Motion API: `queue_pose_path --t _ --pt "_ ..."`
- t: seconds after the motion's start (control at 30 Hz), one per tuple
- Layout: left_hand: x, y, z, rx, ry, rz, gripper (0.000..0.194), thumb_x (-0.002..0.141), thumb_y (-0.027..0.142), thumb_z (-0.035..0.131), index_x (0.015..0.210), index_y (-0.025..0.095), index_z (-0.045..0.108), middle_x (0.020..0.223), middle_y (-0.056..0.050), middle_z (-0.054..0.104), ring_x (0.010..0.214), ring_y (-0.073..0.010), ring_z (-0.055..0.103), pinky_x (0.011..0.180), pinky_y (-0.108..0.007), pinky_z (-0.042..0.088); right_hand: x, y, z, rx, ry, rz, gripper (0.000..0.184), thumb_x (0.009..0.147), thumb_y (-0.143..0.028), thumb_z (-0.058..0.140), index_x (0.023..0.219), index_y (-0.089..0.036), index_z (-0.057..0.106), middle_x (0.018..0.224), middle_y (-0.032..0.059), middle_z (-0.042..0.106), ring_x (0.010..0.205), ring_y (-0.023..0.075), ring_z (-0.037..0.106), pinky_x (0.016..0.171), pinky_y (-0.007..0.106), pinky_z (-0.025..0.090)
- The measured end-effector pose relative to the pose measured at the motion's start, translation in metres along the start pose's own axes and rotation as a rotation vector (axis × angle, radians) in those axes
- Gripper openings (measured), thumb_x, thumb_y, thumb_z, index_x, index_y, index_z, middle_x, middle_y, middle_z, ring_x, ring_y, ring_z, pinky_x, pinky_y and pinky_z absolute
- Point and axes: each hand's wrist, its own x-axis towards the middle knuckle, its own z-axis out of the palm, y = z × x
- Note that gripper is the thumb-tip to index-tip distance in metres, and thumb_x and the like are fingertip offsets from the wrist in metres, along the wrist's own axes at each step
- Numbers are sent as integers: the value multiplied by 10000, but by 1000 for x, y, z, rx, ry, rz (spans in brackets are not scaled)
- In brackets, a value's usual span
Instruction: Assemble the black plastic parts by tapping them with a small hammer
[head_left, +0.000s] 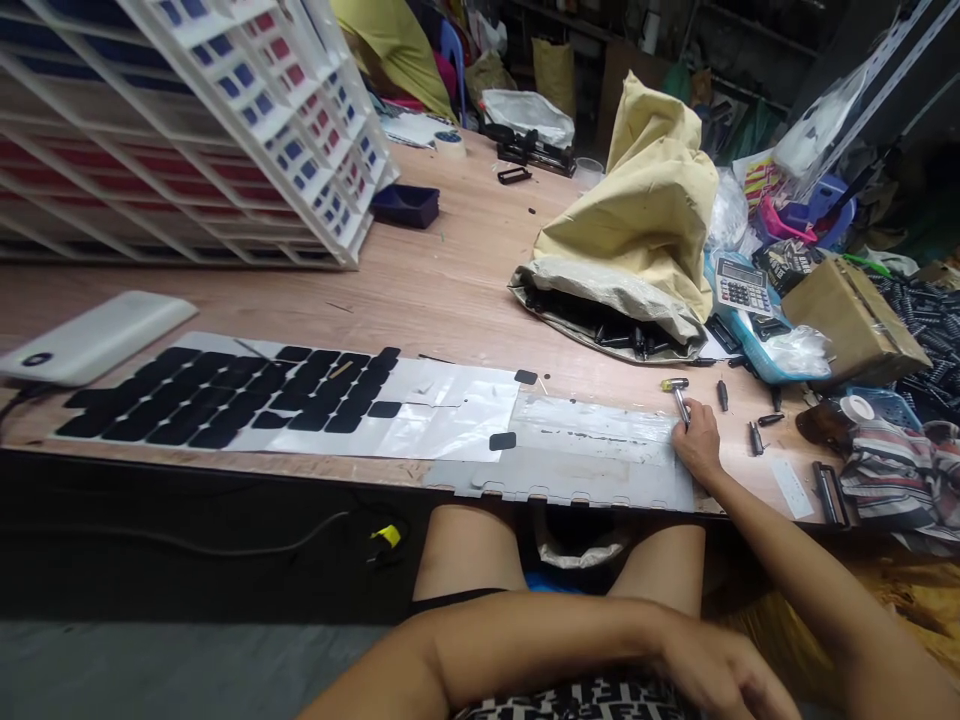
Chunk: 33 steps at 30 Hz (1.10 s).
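Observation:
At the right end of a translucent plastic sheet (600, 470), my right hand (697, 442) is closed around the metal handle of a small hammer (675, 385) with a yellowish head. My left hand (716, 668) is held low in front of my body, somewhat blurred, its fingers loosely apart with nothing visible in them. A white sheet (450, 390) bearing rows of black rounded pads (225, 395) lies left of the plastic sheet. Two loose black pads (502, 440) rest near where the sheets meet. Small black parts (722, 395) lie just right of the hammer.
A yellow sack (637, 210) holding black parts lies open on the table (457, 270). A white plastic crate (352, 235) stands at the left, near a white device (105, 335). To the right are a calculator (741, 285), a cardboard box (855, 320) and a brown bottle (821, 420).

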Motion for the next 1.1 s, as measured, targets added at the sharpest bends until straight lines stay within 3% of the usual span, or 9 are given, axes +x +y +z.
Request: queue_pose_path --t 0.03,0.1,0.3,0.33,0.4,0.53,0.67,0.97,1.1 --pt "-16 12 -9 46 39 13 344 585 416 874 788 165 754 798 -18 695 712 -175 667 664 -287 558 0 1 1 13 4 8 469 798 -150 472 1249 -168 597 1061 105 577 1011 269 535 932 400 455" --pt "-55 44 -34 159 307 87 310 691 413 826 864 167 752 851 -19 699 737 -147 647 697 -270 537 0 2 2 39 12 25 472 794 -160 474 1248 -174 605 1034 96 578 987 263 544 927 399 462" --pt "-184 158 -150 578 1829 231 138 892 255 607 928 161 700 981 -67 720 881 -164 641 835 -286 509 -1 1 4 92 39 31 481 779 -181 490 1243 -183 613 1025 88 579 972 257 563 927 400 475" --pt "-201 171 -170 618 2040 190 126 884 239 614 940 160 695 983 -69 724 911 -172 648 874 -290 499 -2 1 4 94 47 30 481 779 -179 488 1244 -183 612 1028 89 581 974 257 567 930 402 475" --pt "-227 189 -202 671 2271 30 159 874 267 641 980 161 694 983 -76 732 955 -195 656 929 -309 481 -3 0 4 93 60 28 473 780 -174 486 1235 -184 612 1024 88 585 972 257 571 930 402 478" --pt "-246 199 -237 760 2303 -265 318 797 454 730 949 175 726 1058 -118 736 1059 -266 650 922 -341 476 -4 -1 4 85 71 23 464 780 -168 489 1227 -193 611 1015 82 588 952 248 572 903 386 486" --pt "-243 199 -241 781 2265 -381 357 745 502 752 940 202 763 1105 -119 739 1047 -285 659 856 -343 481 -4 -3 3 71 56 35 466 779 -169 490 1229 -184 612 1005 80 584 938 244 573 894 384 491" --pt "-254 175 -211 939 2170 -155 204 872 360 661 938 201 771 939 -39 763 930 -199 657 828 -269 456 -3 -5 1 86 51 47 456 783 -181 492 1222 -187 616 1023 92 588 972 254 565 922 387 481" --pt "-249 168 -186 1075 2090 -67 168 856 322 678 937 193 749 1013 -45 736 889 -187 634 824 -281 465 -2 -6 -1 97 58 52 457 779 -185 483 1214 -180 625 999 89 585 945 252 559 909 393 479"
